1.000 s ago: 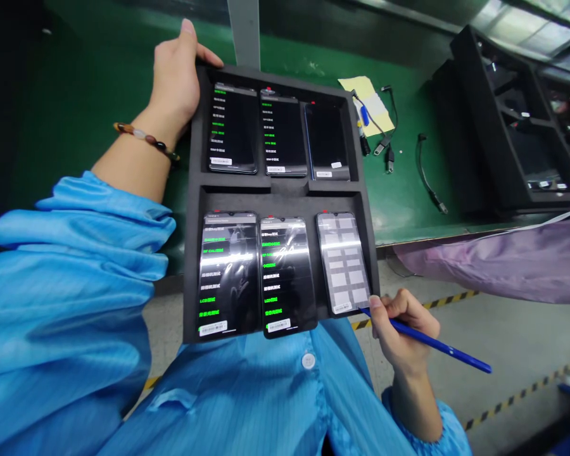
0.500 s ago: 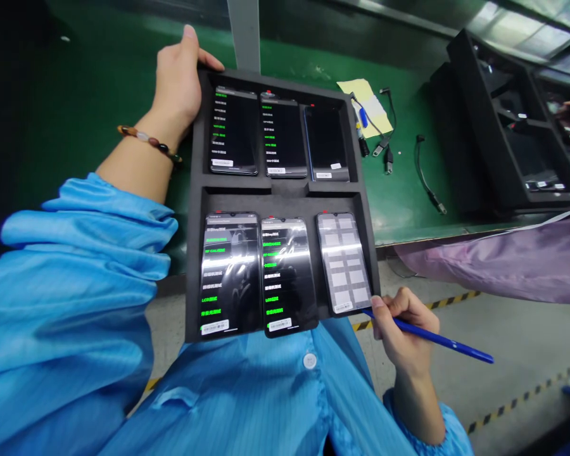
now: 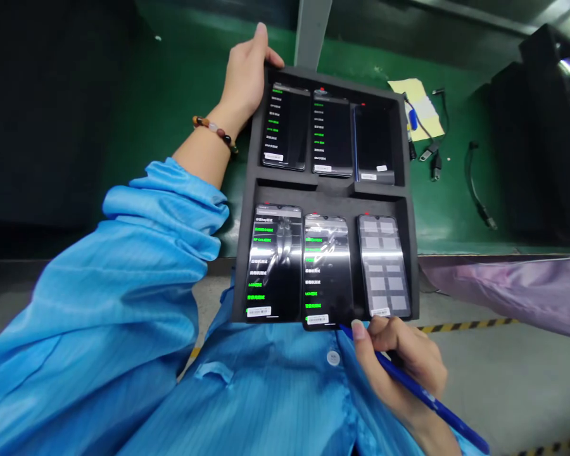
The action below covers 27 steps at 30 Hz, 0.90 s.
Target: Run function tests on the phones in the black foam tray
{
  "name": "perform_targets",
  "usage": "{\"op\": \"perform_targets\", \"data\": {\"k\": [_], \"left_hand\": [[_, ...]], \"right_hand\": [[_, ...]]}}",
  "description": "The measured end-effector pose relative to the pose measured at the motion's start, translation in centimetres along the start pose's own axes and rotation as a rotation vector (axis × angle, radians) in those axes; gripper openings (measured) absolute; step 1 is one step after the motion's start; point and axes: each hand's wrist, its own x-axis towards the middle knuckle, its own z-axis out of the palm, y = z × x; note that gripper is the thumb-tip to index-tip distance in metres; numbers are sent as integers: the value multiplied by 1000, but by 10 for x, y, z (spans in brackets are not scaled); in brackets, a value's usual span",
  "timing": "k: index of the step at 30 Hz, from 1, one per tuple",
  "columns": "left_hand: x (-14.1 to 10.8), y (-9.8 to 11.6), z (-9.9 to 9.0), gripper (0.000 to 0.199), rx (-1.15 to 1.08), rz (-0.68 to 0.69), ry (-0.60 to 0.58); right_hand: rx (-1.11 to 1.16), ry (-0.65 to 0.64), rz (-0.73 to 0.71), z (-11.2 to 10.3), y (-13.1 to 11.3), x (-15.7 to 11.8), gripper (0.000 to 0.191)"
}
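Observation:
My left hand (image 3: 247, 76) grips the far left corner of a black foam tray (image 3: 332, 185), thumb raised and most fingers hidden at the tray's edge. Several smartphones lie in its two rows. Two near-row phones, the left phone (image 3: 274, 266) and the middle phone (image 3: 329, 269), show lists of green and white text. The near right phone (image 3: 384, 266) shows a pale grid, and the far right phone (image 3: 374, 142) has a dark screen. My right hand (image 3: 399, 354) is closed round a blue pen-like stick (image 3: 422, 394), its tip at the bottom edge of the middle phone.
Right of the tray, a yellow paper (image 3: 420, 104), a marker (image 3: 411, 136) and short black cables (image 3: 477, 190) lie on the green bench (image 3: 460, 234). A black case (image 3: 541, 139) stands farther right. A pink sleeve (image 3: 513, 288) of another person reaches in below it.
My right hand has moved the blue stick left, from the near right phone to the bottom of the middle phone. The view has shifted, so the tray sits farther right.

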Motion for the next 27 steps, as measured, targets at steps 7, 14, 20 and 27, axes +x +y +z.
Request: {"op": "perform_targets", "data": {"k": [7, 14, 20, 27], "left_hand": [[-1, 2, 2, 59, 28, -1, 7], [-2, 2, 3, 67, 45, 4, 13], [-2, 1, 1, 65, 16, 10, -14], [-6, 6, 3, 81, 31, 22, 10]], "right_hand": [[-45, -9, -59, 7, 0, 7, 43], [-22, -20, -35, 7, -1, 6, 43], [-35, 23, -30, 6, 1, 8, 44], [-46, -4, -32, 3, 2, 5, 43]]}}
